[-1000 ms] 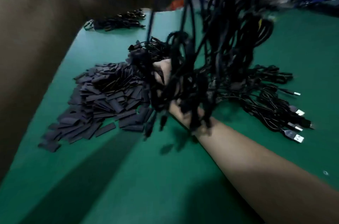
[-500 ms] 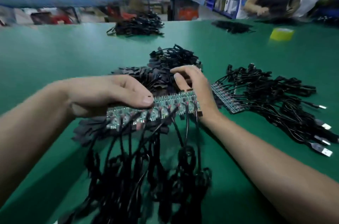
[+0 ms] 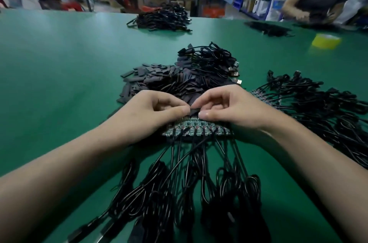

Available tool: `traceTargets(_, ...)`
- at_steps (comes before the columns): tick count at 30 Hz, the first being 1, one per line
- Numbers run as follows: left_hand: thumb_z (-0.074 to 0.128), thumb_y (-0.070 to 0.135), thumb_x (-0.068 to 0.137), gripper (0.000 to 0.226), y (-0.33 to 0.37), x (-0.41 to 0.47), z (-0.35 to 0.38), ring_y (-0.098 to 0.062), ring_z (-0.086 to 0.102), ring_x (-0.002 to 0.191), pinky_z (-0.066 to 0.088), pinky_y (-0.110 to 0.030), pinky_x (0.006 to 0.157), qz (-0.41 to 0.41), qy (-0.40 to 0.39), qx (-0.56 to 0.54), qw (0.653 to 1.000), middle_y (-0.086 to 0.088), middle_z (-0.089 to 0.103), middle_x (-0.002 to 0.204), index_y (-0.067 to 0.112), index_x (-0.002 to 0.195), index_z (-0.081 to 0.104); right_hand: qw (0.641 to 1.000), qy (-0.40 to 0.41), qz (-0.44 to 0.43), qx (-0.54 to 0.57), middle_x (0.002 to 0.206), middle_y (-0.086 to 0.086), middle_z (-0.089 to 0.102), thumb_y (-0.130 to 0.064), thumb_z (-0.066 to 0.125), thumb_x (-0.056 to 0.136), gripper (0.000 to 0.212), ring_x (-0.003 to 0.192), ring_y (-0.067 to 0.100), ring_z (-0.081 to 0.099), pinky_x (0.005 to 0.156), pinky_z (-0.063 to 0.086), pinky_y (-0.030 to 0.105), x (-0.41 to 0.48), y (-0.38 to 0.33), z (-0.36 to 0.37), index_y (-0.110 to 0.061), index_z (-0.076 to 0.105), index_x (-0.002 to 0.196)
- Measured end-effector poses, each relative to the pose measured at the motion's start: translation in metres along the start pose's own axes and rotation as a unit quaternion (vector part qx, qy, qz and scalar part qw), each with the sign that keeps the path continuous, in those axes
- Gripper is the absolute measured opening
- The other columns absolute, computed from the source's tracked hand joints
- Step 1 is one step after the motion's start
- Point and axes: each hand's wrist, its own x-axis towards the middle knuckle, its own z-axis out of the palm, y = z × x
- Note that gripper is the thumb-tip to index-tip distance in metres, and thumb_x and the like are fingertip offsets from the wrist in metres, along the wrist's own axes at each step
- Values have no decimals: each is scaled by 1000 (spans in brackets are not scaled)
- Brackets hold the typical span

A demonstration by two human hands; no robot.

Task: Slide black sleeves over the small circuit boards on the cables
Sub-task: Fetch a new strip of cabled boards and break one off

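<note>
Head view, left hand [image 3: 157, 110] and right hand [image 3: 229, 106] pinching one sleeve [image 3: 194, 112], sleeve pile [image 3: 159, 78] behind (cables [image 3: 189, 183] nearer).

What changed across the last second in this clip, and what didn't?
The cable bundle lifted a second ago now lies on the table with its circuit boards in a row. The left hand, which rested on the boards, and the right hand have met and pinch one black sleeve. The sleeve pile and the other cable bundles stayed.
</note>
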Motion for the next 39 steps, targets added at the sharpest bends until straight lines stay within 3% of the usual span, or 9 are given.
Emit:
traceTargets(3,69,54,81,30,-5,-7,1,-3,56,62,43,-9,60,-12,4,-47,999,5,73,74,37,105,77,999,7,-12,-31,86,-4,77,-15,80,85,19,78,4,69,73,51,12,-1,-4,-5,-25,79,102)
traceTargets(6,72,46,83,29,-5,-12,0,-12,59,67,48,-11,60,-33,-20,-115,993,-10,74,84,29,106,78,999,21,-31,-39,86,-6,75,-9,77,87,23,80,3,67,74,51,13,-3,-7,-9,-26,79,102)
traceTargets(10,75,29,85,22,-4,-16,-5,-14,61,62,49,-14,57,-51,-29,-192,980,-6,74,76,17,102,79,997,30,-46,-47,85,-7,74,-4,74,89,27,78,2,66,73,50,12,-6,-13,-7,-27,79,103)
traceTargets(13,78,25,79,20,-2,-17,-3,-13,60,58,52,-16,56,-49,-5,-208,977,-9,76,77,14,96,80,990,38,-22,-135,87,-11,74,-19,75,90,20,78,2,67,73,50,17,-6,-20,-2,-34,78,102)
traceTargets(17,81,31,66,27,1,-20,4,-11,67,59,54,-18,56,-35,31,-234,971,-12,77,80,15,88,80,942,85,-58,-320,94,-22,72,-51,65,85,22,93,-2,66,81,52,25,-7,-33,19,-38,76,100)
traceTargets(23,81,29,69,20,-1,-20,8,-10,68,55,50,-16,51,-45,69,-236,968,-12,75,70,11,77,78,979,63,-14,-191,79,-8,73,-36,72,92,12,73,1,64,73,52,32,-5,-34,38,-26,76,86)
traceTargets(26,80,25,71,19,-1,-20,9,-8,65,49,48,-14,48,-44,70,-244,966,-12,73,65,8,76,77,989,46,-1,-137,82,-1,74,-35,72,90,14,73,8,64,74,52,34,-5,-33,39,-22,77,86)
traceTargets(32,79,36,65,22,-1,-21,11,-10,63,58,53,-17,57,-22,64,-251,966,-3,72,67,19,79,80,994,34,-35,-101,82,1,75,-27,75,88,9,74,7,66,73,52,25,-5,-32,35,-19,76,86)
traceTargets(39,80,32,64,18,1,-20,10,-9,61,54,52,-16,56,-43,16,-314,948,-5,71,66,17,74,79,998,10,-57,-22,78,1,73,-26,74,81,14,72,6,63,69,49,18,-5,-30,33,-13,76,84)
